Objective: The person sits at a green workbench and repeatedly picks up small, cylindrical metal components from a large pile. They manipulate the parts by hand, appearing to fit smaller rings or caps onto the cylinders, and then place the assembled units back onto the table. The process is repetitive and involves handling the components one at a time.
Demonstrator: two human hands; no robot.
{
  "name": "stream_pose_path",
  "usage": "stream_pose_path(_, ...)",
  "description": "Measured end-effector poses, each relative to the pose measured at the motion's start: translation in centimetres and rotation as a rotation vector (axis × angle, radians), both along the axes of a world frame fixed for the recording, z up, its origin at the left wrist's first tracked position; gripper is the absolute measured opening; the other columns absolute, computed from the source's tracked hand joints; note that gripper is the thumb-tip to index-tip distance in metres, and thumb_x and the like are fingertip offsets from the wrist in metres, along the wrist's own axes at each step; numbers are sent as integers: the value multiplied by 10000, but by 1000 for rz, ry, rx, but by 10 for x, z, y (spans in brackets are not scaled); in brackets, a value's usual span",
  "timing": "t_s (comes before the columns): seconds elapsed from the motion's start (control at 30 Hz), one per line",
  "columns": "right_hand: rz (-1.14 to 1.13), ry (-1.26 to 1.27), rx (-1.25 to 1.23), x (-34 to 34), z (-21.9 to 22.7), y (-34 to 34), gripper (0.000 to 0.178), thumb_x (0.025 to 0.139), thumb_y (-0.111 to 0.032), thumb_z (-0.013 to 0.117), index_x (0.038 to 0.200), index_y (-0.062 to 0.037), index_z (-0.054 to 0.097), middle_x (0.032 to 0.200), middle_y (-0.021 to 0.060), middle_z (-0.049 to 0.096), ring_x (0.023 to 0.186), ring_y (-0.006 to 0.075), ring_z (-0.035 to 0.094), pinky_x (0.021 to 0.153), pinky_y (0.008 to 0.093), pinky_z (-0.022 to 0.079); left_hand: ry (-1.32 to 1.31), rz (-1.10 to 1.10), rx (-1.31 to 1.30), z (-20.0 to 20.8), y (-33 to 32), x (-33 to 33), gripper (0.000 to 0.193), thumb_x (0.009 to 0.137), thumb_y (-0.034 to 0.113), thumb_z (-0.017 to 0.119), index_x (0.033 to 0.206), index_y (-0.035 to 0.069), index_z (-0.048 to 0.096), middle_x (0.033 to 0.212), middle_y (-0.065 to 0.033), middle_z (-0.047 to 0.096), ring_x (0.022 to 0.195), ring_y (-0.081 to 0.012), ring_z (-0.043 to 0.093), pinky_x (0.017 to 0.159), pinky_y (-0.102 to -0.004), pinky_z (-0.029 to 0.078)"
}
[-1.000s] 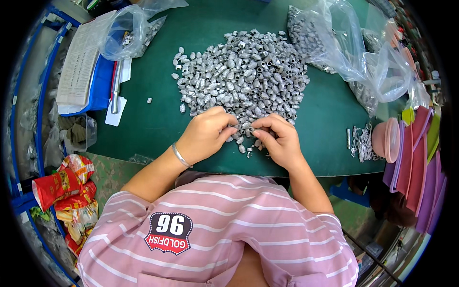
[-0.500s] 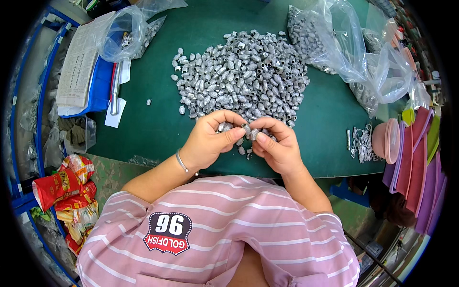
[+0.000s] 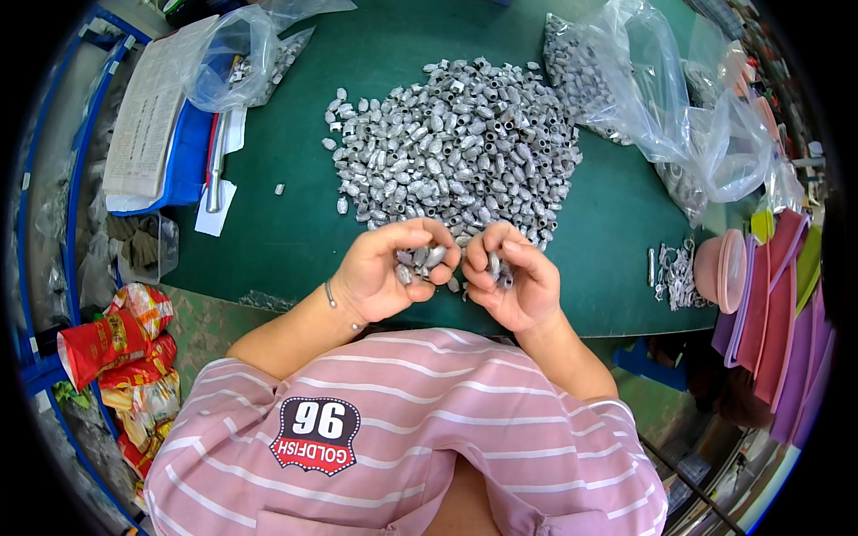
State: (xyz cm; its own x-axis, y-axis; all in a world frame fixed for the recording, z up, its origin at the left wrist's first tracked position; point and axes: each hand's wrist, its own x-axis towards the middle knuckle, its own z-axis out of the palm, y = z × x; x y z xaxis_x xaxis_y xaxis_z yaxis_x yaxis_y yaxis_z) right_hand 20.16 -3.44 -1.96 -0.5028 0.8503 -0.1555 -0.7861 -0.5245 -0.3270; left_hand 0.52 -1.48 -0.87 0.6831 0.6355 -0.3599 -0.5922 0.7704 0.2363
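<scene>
The left hand (image 3: 375, 270) is cupping several grey metal pieces (image 3: 420, 261) in its curled fingers, and the right hand (image 3: 525, 288) is curling round a few more. Beyond both hands, a heap of such pieces (image 3: 456, 147) is covering the middle of the green counter (image 3: 286, 237). Far left of the left hand, a blue-framed rack (image 3: 77, 170) is standing past the counter; right of the right hand, a pink tub (image 3: 710, 268) is sitting near the counter's edge.

Single head-mounted fisheye view, left of pair, facing downward, near range, from above striped shirt (image 3: 429, 411) toward green surface (image 3: 608, 241)
</scene>
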Motion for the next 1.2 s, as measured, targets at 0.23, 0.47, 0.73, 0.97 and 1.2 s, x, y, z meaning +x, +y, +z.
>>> stream_pose_path(0.23,-225,-1417,696,-7,15,30,74,763,-66,674,797,-20,627,714,74,602,599,190,576,526,270,458,1335,282,1202,5,32,-6,110,742,59,690,821,6,635,662,-34,573,618,-129,538,532,-256,430)
stream_pose_path(0.47,-178,-1988,1172,-8,22,47,113,733,-101,660,805,-47,591,746,109,548,667,313,596,573,399,484,1498,182,1392,2,37,-4,179,680,40,717,839,17,636,745,-71,592,653,-161,567,602,-258,452)
stream_pose_path(0.73,-264,-1391,1032,2,21,42,147,726,-25,676,868,-29,639,785,79,598,656,208,568,571,302,447,1120,310,1283,7,26,-6,188,681,12,735,832,5,624,772,-52,603,701,-119,557,647,-250,451)
stream_pose_path(0.97,-235,-1046,737,1,16,28,154,735,4,662,887,4,636,904,99,594,821,190,563,721,271,447,918,266,1178,10,14,5,186,700,-7,736,844,5,620,789,-45,608,702,-96,554,633,-221,449)
stream_pose_path(1.2,-252,-1048,868,0,12,26,193,784,-12,629,976,2,621,920,91,595,798,160,557,672,241,436,901,247,1181,11,12,3,167,722,16,722,865,1,635,790,-43,623,692,-99,570,618,-225,463)
